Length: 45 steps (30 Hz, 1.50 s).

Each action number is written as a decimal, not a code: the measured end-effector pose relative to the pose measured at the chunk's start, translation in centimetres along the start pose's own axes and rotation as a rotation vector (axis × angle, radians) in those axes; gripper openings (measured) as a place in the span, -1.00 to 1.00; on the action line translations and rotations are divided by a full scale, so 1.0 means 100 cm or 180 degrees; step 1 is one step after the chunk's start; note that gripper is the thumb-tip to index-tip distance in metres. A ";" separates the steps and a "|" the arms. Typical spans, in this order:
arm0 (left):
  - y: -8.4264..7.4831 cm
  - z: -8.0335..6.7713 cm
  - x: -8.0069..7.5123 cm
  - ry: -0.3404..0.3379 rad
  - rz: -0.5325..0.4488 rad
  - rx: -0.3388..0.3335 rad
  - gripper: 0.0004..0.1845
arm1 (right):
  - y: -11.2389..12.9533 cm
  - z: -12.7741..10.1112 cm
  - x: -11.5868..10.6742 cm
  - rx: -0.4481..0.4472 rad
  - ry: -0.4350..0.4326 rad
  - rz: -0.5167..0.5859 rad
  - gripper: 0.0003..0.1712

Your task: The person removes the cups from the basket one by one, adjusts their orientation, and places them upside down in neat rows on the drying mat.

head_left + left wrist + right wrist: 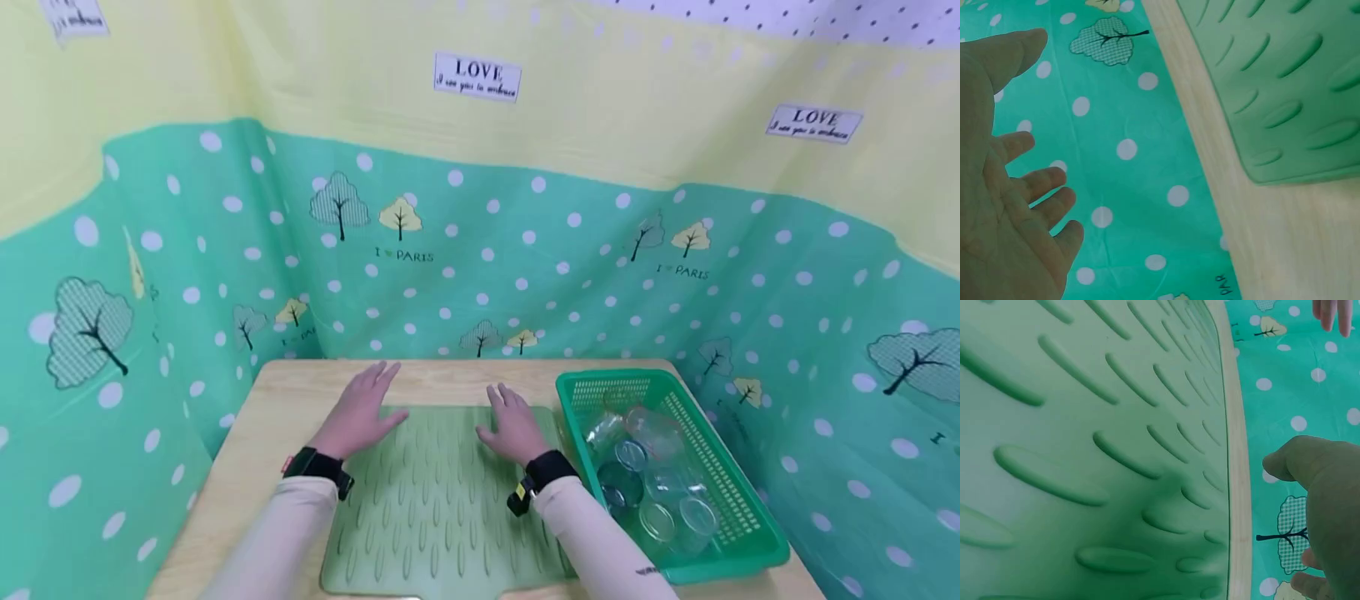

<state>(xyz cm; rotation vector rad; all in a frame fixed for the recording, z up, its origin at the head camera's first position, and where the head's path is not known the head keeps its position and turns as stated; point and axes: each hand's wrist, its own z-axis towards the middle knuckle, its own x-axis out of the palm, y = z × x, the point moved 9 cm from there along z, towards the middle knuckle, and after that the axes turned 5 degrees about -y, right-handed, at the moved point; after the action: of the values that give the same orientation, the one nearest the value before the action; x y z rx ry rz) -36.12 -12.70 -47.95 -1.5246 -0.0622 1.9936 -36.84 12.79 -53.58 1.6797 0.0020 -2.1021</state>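
Note:
A pale green drying mat [442, 500] with raised oval ridges lies on the wooden table. Over its far left corner hovers my left hand [362, 412], fingers spread and holding nothing. My right hand [513, 425] is above the mat's far right part, its fingers loosely extended and also bare. In the left wrist view the left palm [1010, 231] shows with thumb and fingers apart. The right wrist view catches the right thumb [1310, 459] beside the mat's edge. Right of the mat stands a green plastic basket [750, 542] with several clear glasses [657, 521] inside.
Bare wood of the table [247, 467] shows left of the mat and along the far edge. A green and yellow dotted curtain [510, 275] surrounds the table at the back and both sides. The basket's rim rises close to my right forearm.

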 end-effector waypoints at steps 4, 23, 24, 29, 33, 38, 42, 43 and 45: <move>-0.004 0.015 -0.009 0.0059 -0.0022 0.0028 -0.06 | 0.002 0.014 -0.010 0.0121 0.0016 0.0044 -0.05; -0.024 0.015 0.017 0.0119 -0.0079 0.0198 -0.05 | -0.001 -0.008 0.006 0.0328 0.0366 -0.0133 -0.01; -0.025 0.016 0.017 0.0127 -0.0086 0.0214 -0.05 | -0.002 -0.009 0.005 0.0350 0.0377 -0.0128 -0.01; -0.030 0.020 0.021 0.0175 -0.0109 0.0280 -0.05 | -0.006 -0.010 -0.001 0.0424 0.0333 -0.0128 -0.01; -0.028 0.024 0.025 0.0219 -0.0105 0.0257 -0.04 | -0.008 -0.007 -0.004 0.0439 0.0298 -0.0134 -0.03; -0.026 0.026 0.029 0.0295 -0.0121 0.0235 -0.04 | -0.010 -0.009 -0.004 0.0498 0.0333 -0.0113 -0.05; -0.026 0.027 0.029 0.0302 -0.0181 0.0270 -0.04 | -0.012 -0.011 -0.001 0.0519 0.0320 -0.0148 -0.06; -0.026 0.027 0.030 0.0304 -0.0200 0.0270 -0.05 | -0.013 -0.011 0.000 0.0522 0.0313 -0.0136 -0.07; -0.026 0.027 0.031 0.0308 -0.0232 0.0273 -0.05 | -0.015 -0.012 0.002 0.0540 0.0309 -0.0116 -0.07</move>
<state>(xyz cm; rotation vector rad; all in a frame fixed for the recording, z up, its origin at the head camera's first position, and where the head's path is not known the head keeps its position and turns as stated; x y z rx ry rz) -37.76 -8.17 -48.73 -1.5397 0.0075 1.8396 -36.25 14.41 -54.49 1.8924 -0.1197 -2.0956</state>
